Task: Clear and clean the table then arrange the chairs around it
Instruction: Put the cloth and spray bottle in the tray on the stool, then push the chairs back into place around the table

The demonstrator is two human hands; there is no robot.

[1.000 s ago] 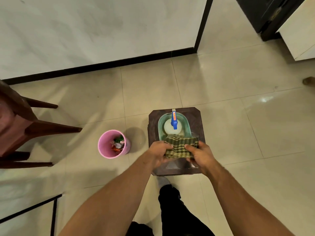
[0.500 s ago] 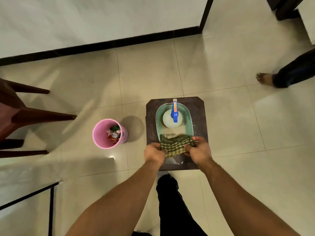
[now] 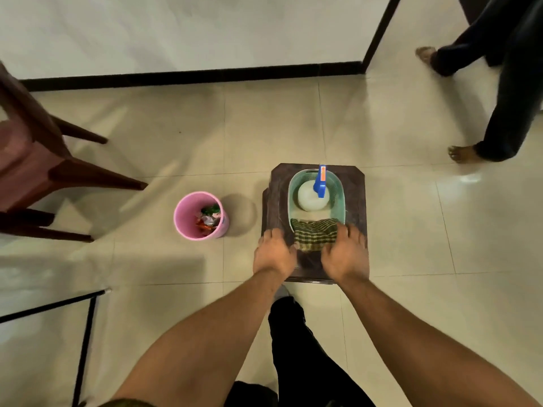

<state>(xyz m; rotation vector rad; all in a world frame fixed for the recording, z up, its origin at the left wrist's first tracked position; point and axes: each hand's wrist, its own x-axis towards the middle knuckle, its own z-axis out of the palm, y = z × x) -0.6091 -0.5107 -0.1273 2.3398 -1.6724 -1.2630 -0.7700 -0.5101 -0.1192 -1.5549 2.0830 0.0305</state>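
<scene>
a basket (image 3: pixel 340 198) holding a spray bottle (image 3: pixel 311 198) behind a cloth (image 3: pixel 314 235) sits on a stool (image 3: pixel 356 183), a bin (image 3: pixel 184 218) to its left.

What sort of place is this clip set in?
Probably a home, maybe a dining area: tiled floor, wooden chair, pink bin of wrappers, and a stool holding a basket with spray bottle and cloth.

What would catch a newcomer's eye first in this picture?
Most likely the left hand and right hand flanking a green checked cloth, which lies across the near end of a pale green basket on a dark stool. A blue-topped spray bottle stands in the basket. Next come the bright pink bin of wrappers on the floor left of the stool, and another person's legs at top right.
</scene>
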